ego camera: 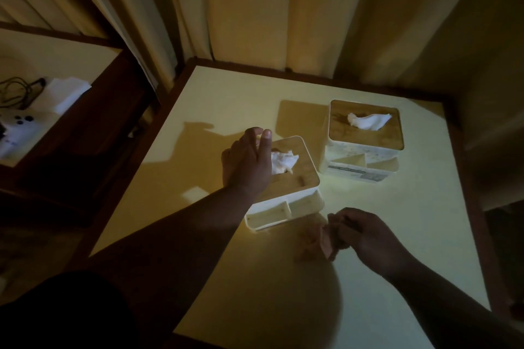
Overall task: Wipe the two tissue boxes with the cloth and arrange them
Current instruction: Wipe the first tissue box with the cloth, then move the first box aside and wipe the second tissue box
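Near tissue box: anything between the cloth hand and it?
Nothing visible. The right hand, gripping the bunched dark cloth, sits just in front of the near white tissue box with wooden lid, with only bare pale yellow table between. The left hand rests over its lid.

Dim warm light, tan curtains (255,8), cream wood-edged table (226,99), dark side shelf (85,133)

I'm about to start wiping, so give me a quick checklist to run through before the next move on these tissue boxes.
1. Cloth in right hand: cannot tell; fingers curl round something dark and blurred.
2. Left hand on near box: ok, over its lid's left edge.
3. Near box upright: ok.
4. Far box apart from near box: ok.
5. Tissue clear of left hand: not ok, right beside it.
6. Table space for arranging: ok.
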